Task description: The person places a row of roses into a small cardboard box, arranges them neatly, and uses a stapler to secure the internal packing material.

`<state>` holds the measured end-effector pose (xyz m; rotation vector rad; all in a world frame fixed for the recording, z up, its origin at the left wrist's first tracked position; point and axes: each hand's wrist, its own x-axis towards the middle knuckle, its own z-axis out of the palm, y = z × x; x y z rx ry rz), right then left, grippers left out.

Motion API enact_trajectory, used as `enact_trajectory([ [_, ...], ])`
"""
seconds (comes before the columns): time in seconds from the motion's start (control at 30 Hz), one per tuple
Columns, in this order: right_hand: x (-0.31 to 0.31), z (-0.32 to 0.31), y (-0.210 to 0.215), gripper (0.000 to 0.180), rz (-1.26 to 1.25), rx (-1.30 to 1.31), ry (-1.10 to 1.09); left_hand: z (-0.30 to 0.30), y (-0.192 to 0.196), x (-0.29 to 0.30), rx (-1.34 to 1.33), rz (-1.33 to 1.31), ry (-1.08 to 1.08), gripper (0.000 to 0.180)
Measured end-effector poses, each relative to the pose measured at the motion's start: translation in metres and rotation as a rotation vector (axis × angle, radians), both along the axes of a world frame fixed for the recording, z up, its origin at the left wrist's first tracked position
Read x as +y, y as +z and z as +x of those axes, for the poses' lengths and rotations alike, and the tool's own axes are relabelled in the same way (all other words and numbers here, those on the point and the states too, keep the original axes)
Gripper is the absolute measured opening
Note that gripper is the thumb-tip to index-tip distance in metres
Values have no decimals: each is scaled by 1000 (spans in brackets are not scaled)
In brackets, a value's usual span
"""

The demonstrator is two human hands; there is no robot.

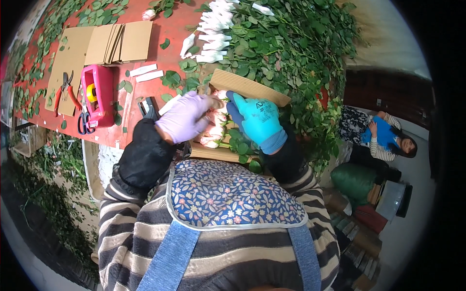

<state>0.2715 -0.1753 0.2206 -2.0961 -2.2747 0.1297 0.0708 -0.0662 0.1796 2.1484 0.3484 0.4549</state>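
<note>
Pink roses (211, 137) lie in a row, heads toward me, on a sheet of corrugated cardboard (247, 86) whose far flap stands up behind them. My left hand (182, 118), in a lavender glove, reaches over the row from the left, its fingers closed on a rose at the far end. From the right my right hand (259, 119), in a turquoise and dark blue glove, meets it at the same spot, fingers bent and closed at that rose. The fingertips are partly hidden among the blooms. Green leaves (239, 143) stick out below my right hand.
Leafy stems (286, 43) pile up at the far right beside white-wrapped rose heads (213, 36). On the left of the red table (128, 106) are a pink tape dispenser (99, 99), pruning shears (66, 92), scissors (84, 120) and cardboard pieces (131, 41). Another person (386, 133) is at the right.
</note>
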Motion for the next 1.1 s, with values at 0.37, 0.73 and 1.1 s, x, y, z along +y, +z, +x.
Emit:
enact_trajectory([
  [0.37,-2,-10,-6,36,-100,29,-13,-68,4,2,172,79,280,24],
  [0.73,-8,-1,-31,36,-16,313,-74,-91,-35,-20,123,-13,411,28],
  [1.1,-21,28,2,37,-188,423,-396,-74,-22,-41,5,-128,278,28],
])
